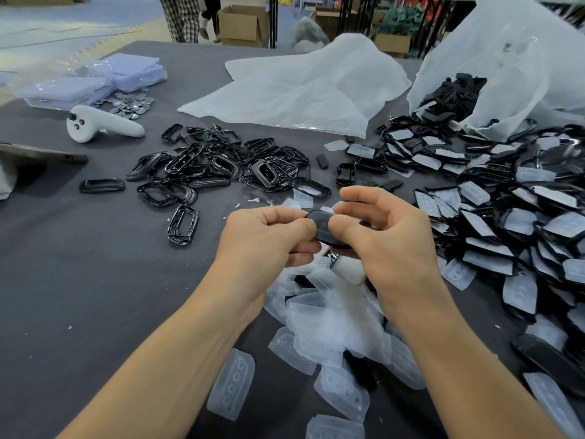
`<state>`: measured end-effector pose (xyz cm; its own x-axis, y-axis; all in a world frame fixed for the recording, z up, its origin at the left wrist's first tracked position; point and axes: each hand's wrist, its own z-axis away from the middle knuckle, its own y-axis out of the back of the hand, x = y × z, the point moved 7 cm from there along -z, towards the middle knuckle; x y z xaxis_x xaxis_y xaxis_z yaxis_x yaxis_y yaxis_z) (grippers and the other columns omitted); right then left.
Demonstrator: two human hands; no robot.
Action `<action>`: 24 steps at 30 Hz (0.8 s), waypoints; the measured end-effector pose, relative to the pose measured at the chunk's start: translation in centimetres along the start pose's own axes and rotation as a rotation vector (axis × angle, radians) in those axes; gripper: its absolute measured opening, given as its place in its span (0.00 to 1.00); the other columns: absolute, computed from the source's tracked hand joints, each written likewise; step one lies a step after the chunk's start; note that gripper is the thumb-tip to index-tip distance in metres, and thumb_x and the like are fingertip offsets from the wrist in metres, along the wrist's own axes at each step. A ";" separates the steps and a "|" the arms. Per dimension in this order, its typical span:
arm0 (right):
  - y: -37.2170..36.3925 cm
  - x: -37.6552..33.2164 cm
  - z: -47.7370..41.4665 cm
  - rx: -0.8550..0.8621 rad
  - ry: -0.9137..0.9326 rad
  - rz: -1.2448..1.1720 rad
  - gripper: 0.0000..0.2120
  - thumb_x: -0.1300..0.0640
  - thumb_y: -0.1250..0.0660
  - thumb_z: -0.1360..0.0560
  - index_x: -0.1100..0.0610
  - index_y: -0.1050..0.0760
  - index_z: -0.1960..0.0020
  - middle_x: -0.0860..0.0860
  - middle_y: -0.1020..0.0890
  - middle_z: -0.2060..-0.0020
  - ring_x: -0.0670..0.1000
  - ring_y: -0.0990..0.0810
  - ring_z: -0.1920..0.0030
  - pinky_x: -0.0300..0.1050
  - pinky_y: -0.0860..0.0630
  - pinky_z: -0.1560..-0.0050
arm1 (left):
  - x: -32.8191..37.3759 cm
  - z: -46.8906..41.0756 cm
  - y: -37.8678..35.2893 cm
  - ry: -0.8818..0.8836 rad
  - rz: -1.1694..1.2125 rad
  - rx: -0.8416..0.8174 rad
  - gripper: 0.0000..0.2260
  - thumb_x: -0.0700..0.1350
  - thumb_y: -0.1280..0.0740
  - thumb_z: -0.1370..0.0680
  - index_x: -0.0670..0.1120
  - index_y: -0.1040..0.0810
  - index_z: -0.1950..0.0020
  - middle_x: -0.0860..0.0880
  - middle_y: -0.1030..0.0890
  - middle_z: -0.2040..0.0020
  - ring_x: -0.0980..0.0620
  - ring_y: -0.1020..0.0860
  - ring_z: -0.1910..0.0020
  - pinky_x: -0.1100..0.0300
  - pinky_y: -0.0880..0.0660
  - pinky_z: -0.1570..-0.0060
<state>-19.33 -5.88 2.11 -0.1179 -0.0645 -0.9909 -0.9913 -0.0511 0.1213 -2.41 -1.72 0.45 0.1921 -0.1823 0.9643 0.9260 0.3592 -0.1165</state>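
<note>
Bare forearms enter from 7 and 5 o'clock; left hand [266, 237] and right hand [381, 239] meet at centre — thumbs and curled fingers pinch one black piece [321, 220].

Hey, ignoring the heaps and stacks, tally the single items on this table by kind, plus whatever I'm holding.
White controller: 1
White plastic bags: 2
Dark flat device: 1
Black part pinched by left hand and right hand: 1
Total: 5

A glossy black oval shell [323, 224], tilted, is pinched between both thumbs above the translucent pad pile.
</note>
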 end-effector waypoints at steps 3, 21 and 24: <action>-0.6 -0.1 0.2 -0.068 -0.029 -0.074 0.12 0.64 0.26 0.27 0.50 0.16 0.49 0.54 0.12 0.62 0.56 0.12 0.62 0.51 0.14 0.56 | 0.0 0.0 0.1 -0.007 0.012 0.010 0.06 0.35 0.24 0.25 0.39 0.16 0.48 0.44 0.13 0.64 0.52 0.15 0.67 0.63 0.20 0.66; -0.9 -0.3 0.3 -0.127 -0.029 -0.244 0.10 0.69 0.28 0.25 0.57 0.14 0.58 0.56 0.13 0.63 0.56 0.13 0.64 0.47 0.15 0.62 | 1.4 0.2 0.5 -0.232 -0.181 0.061 0.06 0.37 0.24 0.25 0.48 0.13 0.58 0.46 0.14 0.67 0.51 0.18 0.72 0.60 0.21 0.68; -1.0 -0.4 0.5 -0.107 0.016 -0.185 0.07 0.65 0.26 0.24 0.56 0.15 0.59 0.56 0.13 0.63 0.57 0.12 0.60 0.55 0.14 0.58 | 1.7 0.3 0.4 -0.273 -0.215 0.037 0.05 0.41 0.23 0.28 0.51 0.12 0.58 0.47 0.15 0.68 0.51 0.18 0.72 0.58 0.20 0.68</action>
<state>-18.34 -5.33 2.40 0.0670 -0.0595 -0.9960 -0.9840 -0.1693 -0.0561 -1.85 -1.63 2.10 -0.1052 -0.0074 0.9944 0.9226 0.3726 0.1004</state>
